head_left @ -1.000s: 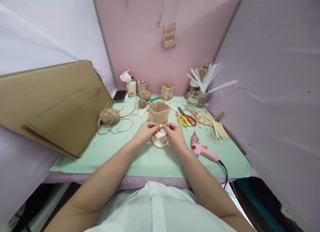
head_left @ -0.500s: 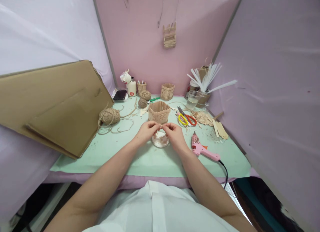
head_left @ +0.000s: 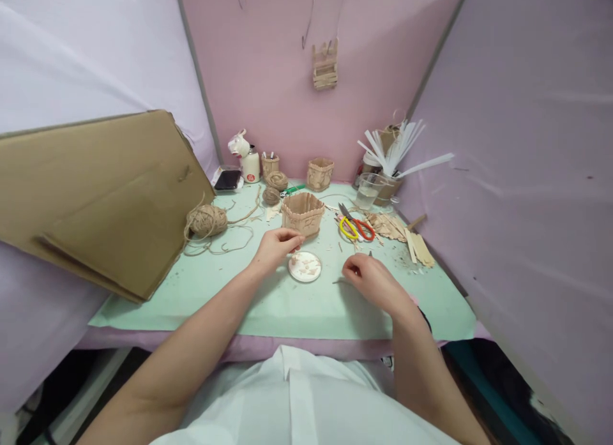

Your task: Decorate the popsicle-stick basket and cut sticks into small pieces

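My left hand is closed in a pinch just in front of a wooden pentagon-shaped basket; whatever its fingertips hold is too small to name. Below those fingers lies a round white dish with small pale wood bits in it. Off to the right, my right hand has its fingers curled over the spot of the pink glue gun, which it and the forearm mostly hide; only a dark tip shows. A thin grey sliver shows beside the curled fingers, and I cannot tell whether they hold it.
Scissors, wood strips and a clear cup are on the right. On the left are a twine ball and a leaning cardboard sheet. Farther back stand another wooden basket and a white bottle.
My hands have parted. The right one has moved right, over the pink glue gun, while the left stays pinched near the basket. The white dish is now uncovered.
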Action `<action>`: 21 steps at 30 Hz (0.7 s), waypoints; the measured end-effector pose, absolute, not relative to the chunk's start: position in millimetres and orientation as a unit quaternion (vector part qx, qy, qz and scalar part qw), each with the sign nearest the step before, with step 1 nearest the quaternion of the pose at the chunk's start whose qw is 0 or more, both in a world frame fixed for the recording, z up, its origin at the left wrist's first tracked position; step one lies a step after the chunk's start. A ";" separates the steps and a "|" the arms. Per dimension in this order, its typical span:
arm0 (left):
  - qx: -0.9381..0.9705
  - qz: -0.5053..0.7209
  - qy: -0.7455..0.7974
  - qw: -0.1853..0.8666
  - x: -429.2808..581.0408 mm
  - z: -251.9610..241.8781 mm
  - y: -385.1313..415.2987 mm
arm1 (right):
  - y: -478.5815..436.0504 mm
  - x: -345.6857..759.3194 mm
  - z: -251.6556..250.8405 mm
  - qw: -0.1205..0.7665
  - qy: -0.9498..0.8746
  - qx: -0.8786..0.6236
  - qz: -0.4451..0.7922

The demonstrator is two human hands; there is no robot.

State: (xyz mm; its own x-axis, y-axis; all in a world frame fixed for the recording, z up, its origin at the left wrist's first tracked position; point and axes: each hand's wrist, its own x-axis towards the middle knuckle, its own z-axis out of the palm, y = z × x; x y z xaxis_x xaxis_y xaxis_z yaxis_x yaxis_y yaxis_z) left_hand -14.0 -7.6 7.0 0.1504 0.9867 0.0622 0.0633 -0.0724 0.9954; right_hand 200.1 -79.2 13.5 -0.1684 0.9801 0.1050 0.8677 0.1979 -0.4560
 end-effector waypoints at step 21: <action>0.542 0.409 0.412 0.608 -19.1 5.2 -5.1 | -89.4 250.2 23.1 0.147 -0.667 -0.729 0.044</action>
State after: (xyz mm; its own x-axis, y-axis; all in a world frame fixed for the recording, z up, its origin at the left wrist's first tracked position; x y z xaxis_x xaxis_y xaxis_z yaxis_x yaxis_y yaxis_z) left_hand -19.1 -5.1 5.2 0.3272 0.9432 -0.0571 -0.0507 0.0778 0.9957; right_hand 250.2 -89.4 23.1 0.1054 0.9855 0.1329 0.9597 -0.0658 -0.2734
